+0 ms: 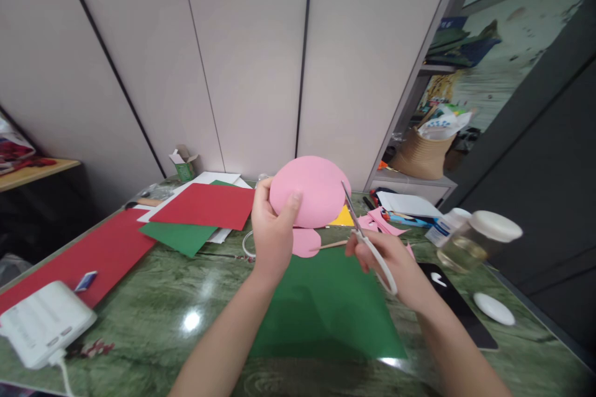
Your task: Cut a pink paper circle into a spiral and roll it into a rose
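- Head view: the left hand (274, 232) pinches the pink paper (314, 189) by its left side, above the surface (139, 335).
- The paper looks longest side to side.
- The right hand (388, 260) holds scissors (356, 226) at its right edge, blades pointing up.
- Some left fingers hide behind the paper; I can't tell if the blades touch it.

Looked like home room with papercraft corner: tall plain cabinet doors (251, 68) lined wall, woven basket (421, 155) sat on open shelf (414, 181), stone-patterned counter (205, 338) carried coloured sheets (212, 206), lidded jar (465, 254); scissors (357, 231) were out.
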Demonstrator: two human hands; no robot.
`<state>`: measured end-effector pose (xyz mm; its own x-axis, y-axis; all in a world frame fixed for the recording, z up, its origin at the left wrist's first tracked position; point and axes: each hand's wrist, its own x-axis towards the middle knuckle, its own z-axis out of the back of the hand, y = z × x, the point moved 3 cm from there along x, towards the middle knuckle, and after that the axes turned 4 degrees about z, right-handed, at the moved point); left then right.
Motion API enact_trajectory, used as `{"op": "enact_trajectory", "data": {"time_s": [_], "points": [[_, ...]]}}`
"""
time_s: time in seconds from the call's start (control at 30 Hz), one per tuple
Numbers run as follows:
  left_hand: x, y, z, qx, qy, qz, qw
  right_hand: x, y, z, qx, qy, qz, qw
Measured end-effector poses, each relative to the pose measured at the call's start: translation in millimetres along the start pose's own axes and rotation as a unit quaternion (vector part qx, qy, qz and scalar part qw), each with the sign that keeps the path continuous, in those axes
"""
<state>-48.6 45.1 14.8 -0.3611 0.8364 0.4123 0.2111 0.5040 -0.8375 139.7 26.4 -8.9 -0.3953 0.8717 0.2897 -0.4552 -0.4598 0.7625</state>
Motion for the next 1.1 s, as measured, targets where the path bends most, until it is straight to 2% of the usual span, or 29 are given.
{"op": "enact_trajectory", "data": {"time_s": [0.27, 0.57, 0.77, 1.1], "points": [[-2.6, -0.2, -1.2, -0.004, -0.015, 0.0, 1.0, -0.1, 0.3, -1.7, 0.012, 0.003, -0.016, 1.0], [-2.7, 0.7, -0.8, 0.027, 0.008, 0.009, 1.0, 0.1, 6.2, -0.2, -0.013, -0.015, 0.014, 1.0], [-2.2, 0.5, -0.4, 0.039, 0.018, 0.014, 0.999, 0.0, 4.1, 0.9, -0.019, -0.003, 0.007, 1.0], [-0.6, -0.5, 0.1, 0.019, -0.004, 0.003, 1.0, -0.5, 4.3, 2.0, -0.005, 0.006, -0.008, 1.0]]}}
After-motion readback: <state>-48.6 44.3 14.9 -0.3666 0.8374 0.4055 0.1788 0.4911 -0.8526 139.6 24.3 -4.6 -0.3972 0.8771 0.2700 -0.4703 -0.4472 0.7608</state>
